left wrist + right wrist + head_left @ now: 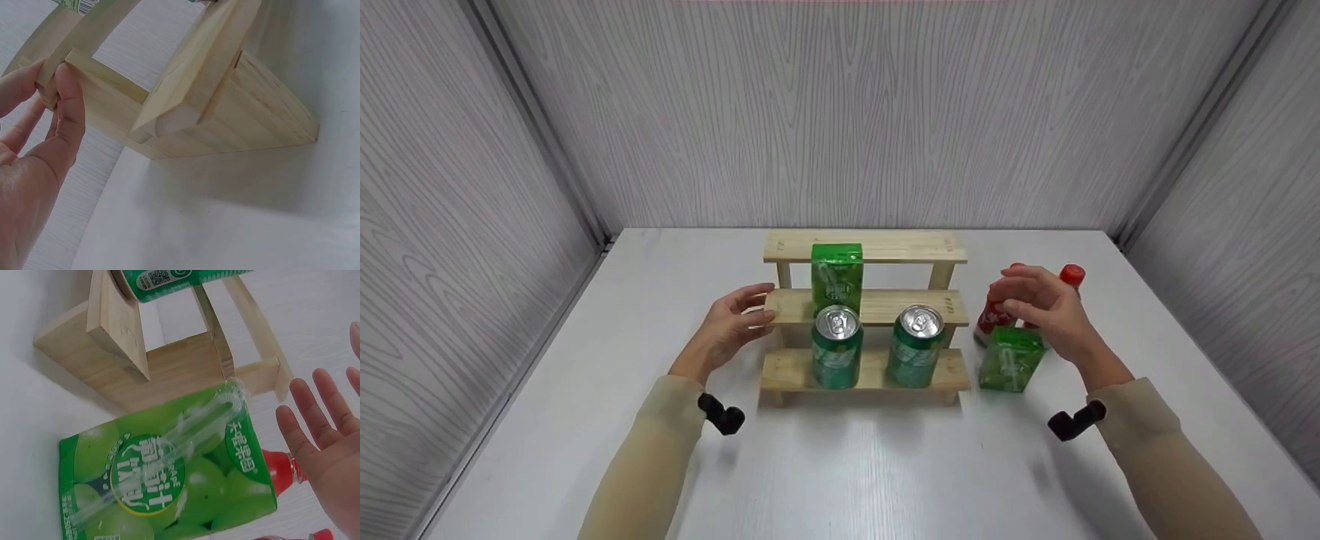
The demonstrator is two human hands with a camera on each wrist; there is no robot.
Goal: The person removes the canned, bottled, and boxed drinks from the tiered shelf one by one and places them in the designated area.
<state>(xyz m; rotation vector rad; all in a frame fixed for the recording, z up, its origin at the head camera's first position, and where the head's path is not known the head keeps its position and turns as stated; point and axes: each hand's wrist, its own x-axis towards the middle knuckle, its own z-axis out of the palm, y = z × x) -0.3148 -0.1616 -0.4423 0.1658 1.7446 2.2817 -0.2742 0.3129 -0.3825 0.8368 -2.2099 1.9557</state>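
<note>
A three-step wooden rack [866,244] stands on the white table. My left hand [733,324] pinches the left end of its middle step [49,84] between thumb and fingers. My right hand [1046,307] is raised above a green juice box [1011,360] that stands right of the rack, its fingers loosely bent with nothing between them. In the right wrist view that juice box [169,467] shows its straw. Another juice box [837,281] stands on the middle step. Two green soda cans [836,356] [915,356] stand upright on the lowest step.
Behind the right-hand juice box stand two red-capped bottles, one [994,315] partly hidden by my right hand and another [1072,275] farther right. Grey wood-grain panels [847,112] enclose the table [870,472] at the back and both sides.
</note>
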